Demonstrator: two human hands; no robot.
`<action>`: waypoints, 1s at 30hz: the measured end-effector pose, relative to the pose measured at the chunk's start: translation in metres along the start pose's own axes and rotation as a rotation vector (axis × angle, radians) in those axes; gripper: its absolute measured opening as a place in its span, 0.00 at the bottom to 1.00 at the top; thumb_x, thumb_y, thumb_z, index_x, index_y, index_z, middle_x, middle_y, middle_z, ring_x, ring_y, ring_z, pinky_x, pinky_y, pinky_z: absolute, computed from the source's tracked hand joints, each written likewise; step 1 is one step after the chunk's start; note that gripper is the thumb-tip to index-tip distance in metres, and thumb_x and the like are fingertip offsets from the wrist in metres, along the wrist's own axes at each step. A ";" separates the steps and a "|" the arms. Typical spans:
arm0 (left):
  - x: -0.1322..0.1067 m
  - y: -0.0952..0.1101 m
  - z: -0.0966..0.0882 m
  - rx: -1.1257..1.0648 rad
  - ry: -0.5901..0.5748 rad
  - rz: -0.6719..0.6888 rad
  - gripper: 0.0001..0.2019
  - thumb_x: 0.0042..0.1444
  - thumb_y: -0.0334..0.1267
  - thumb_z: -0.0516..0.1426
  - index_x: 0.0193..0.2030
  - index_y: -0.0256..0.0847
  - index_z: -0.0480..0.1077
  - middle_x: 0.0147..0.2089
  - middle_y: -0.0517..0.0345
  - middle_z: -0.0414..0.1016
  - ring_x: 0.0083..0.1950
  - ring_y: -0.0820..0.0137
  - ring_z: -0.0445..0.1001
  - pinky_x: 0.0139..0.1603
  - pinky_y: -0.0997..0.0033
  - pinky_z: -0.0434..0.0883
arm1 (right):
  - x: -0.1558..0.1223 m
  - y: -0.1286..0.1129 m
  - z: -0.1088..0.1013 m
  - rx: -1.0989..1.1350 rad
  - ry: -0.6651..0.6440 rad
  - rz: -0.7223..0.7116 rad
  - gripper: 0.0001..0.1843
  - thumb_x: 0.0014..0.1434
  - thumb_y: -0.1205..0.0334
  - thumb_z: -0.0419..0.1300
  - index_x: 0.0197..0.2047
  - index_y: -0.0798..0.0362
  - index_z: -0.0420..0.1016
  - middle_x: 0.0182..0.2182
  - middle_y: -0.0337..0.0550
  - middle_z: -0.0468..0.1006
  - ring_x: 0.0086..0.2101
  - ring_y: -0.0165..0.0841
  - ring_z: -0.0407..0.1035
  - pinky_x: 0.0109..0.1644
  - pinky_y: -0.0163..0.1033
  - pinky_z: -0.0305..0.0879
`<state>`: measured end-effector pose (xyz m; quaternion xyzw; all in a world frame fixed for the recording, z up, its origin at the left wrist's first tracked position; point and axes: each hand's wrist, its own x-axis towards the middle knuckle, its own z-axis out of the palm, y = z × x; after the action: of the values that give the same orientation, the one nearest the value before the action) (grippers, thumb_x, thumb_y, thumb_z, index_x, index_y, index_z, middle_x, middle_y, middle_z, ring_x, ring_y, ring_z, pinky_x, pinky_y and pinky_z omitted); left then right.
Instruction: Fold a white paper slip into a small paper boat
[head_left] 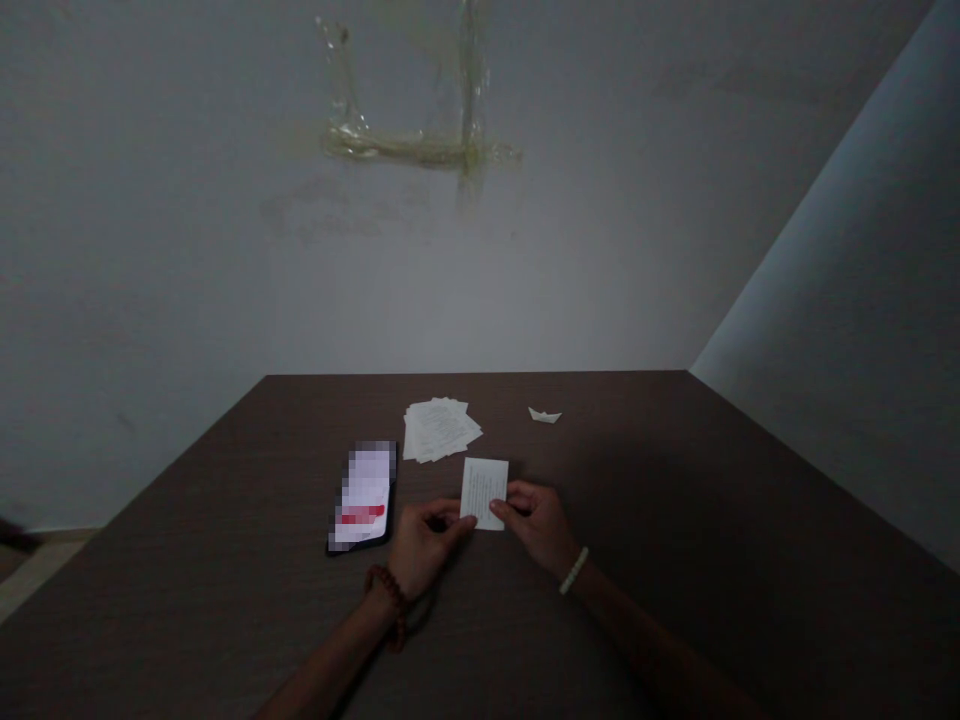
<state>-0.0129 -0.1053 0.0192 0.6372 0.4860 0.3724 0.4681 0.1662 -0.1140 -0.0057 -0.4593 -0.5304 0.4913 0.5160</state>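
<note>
Between my two hands is a small, nearly square sheet of printed paper [482, 487], its text side facing me. My left hand [426, 548] pinches its lower left corner between thumb and fingers; a brown bead bracelet circles that wrist. On the right edge, my right hand [541, 522] grips the sheet with the thumb on the front and the fingers behind. A pale bead bracelet is on the right wrist. Beyond the sheet lies a loose pile of similar printed papers [439, 430]. A small folded paper boat [544, 416] sits farther back to the right.
Left of my hands a phone [363, 498] lies with its screen lit and blurred out. The dark brown table [712, 560] meets a wall [585, 280] at its back edge, with yellowed tape [405, 150] stuck above. Another wall rises along the right side.
</note>
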 end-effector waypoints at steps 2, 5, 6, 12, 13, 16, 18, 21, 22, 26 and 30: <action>-0.001 0.001 0.000 -0.046 -0.021 -0.039 0.14 0.47 0.45 0.62 0.34 0.35 0.79 0.31 0.52 0.79 0.32 0.65 0.74 0.32 0.71 0.68 | 0.000 -0.001 0.000 -0.006 -0.003 0.003 0.19 0.51 0.49 0.65 0.37 0.57 0.76 0.34 0.49 0.82 0.35 0.41 0.77 0.39 0.41 0.72; -0.001 -0.002 0.000 -0.087 -0.029 -0.092 0.15 0.46 0.46 0.62 0.33 0.34 0.79 0.31 0.51 0.79 0.30 0.66 0.74 0.28 0.72 0.67 | 0.000 -0.003 -0.001 -0.022 -0.014 0.008 0.18 0.52 0.49 0.65 0.38 0.57 0.76 0.34 0.49 0.82 0.34 0.41 0.77 0.38 0.41 0.72; 0.000 -0.003 0.000 -0.092 -0.031 -0.102 0.15 0.46 0.46 0.63 0.33 0.34 0.79 0.30 0.51 0.79 0.30 0.66 0.74 0.28 0.73 0.67 | 0.000 -0.003 -0.001 -0.028 -0.015 0.010 0.18 0.52 0.50 0.65 0.38 0.57 0.76 0.34 0.49 0.82 0.35 0.41 0.77 0.38 0.41 0.71; 0.001 -0.009 -0.001 -0.061 -0.046 -0.109 0.16 0.48 0.49 0.61 0.32 0.34 0.78 0.27 0.52 0.78 0.26 0.69 0.71 0.23 0.76 0.62 | 0.000 0.001 -0.002 -0.044 -0.019 0.028 0.19 0.51 0.51 0.66 0.40 0.58 0.75 0.33 0.49 0.82 0.34 0.42 0.77 0.36 0.40 0.71; 0.001 -0.009 -0.001 -0.046 -0.041 -0.105 0.17 0.49 0.49 0.61 0.31 0.34 0.78 0.26 0.52 0.78 0.26 0.70 0.70 0.23 0.76 0.62 | 0.000 0.001 -0.002 -0.049 -0.019 0.030 0.19 0.51 0.51 0.66 0.40 0.58 0.75 0.32 0.49 0.82 0.33 0.42 0.77 0.36 0.40 0.71; 0.002 -0.009 -0.001 -0.028 -0.043 -0.093 0.18 0.49 0.50 0.60 0.30 0.34 0.78 0.26 0.52 0.77 0.26 0.69 0.70 0.22 0.76 0.62 | 0.000 0.001 -0.002 -0.063 -0.007 0.032 0.20 0.50 0.51 0.66 0.40 0.58 0.75 0.31 0.49 0.82 0.32 0.41 0.77 0.34 0.40 0.71; 0.002 -0.010 -0.001 -0.034 -0.045 -0.094 0.18 0.49 0.51 0.60 0.30 0.34 0.78 0.27 0.52 0.77 0.26 0.69 0.70 0.23 0.76 0.62 | 0.000 0.000 -0.002 -0.072 0.001 0.036 0.20 0.50 0.50 0.66 0.40 0.58 0.75 0.31 0.49 0.82 0.32 0.41 0.77 0.33 0.39 0.71; 0.001 -0.008 0.000 -0.033 -0.032 -0.112 0.18 0.49 0.51 0.60 0.29 0.34 0.77 0.25 0.53 0.76 0.25 0.70 0.68 0.22 0.77 0.61 | -0.001 -0.003 -0.002 -0.088 -0.001 0.035 0.21 0.49 0.50 0.66 0.40 0.58 0.75 0.31 0.49 0.82 0.32 0.42 0.77 0.33 0.39 0.71; 0.001 -0.007 0.000 -0.030 -0.027 -0.118 0.18 0.49 0.51 0.60 0.29 0.34 0.77 0.24 0.53 0.75 0.24 0.71 0.67 0.21 0.77 0.60 | -0.001 -0.004 -0.002 -0.091 -0.002 0.036 0.21 0.49 0.50 0.66 0.40 0.58 0.75 0.31 0.49 0.82 0.32 0.41 0.77 0.32 0.39 0.71; -0.002 -0.003 0.001 -0.016 -0.019 -0.123 0.19 0.50 0.51 0.58 0.26 0.34 0.76 0.22 0.55 0.73 0.22 0.73 0.65 0.20 0.78 0.57 | 0.000 -0.004 -0.002 -0.091 -0.003 0.039 0.20 0.50 0.51 0.66 0.40 0.57 0.74 0.31 0.49 0.82 0.31 0.41 0.77 0.32 0.39 0.71; -0.001 -0.006 0.001 0.029 -0.021 -0.094 0.19 0.51 0.51 0.56 0.24 0.34 0.75 0.22 0.56 0.73 0.22 0.73 0.65 0.20 0.77 0.57 | 0.000 -0.002 -0.001 -0.161 0.012 0.043 0.24 0.50 0.54 0.65 0.48 0.57 0.71 0.29 0.46 0.82 0.29 0.39 0.77 0.30 0.38 0.69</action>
<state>-0.0137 -0.1064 0.0133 0.6244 0.5158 0.3363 0.4806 0.1673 -0.1138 -0.0042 -0.5134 -0.5553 0.4553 0.4698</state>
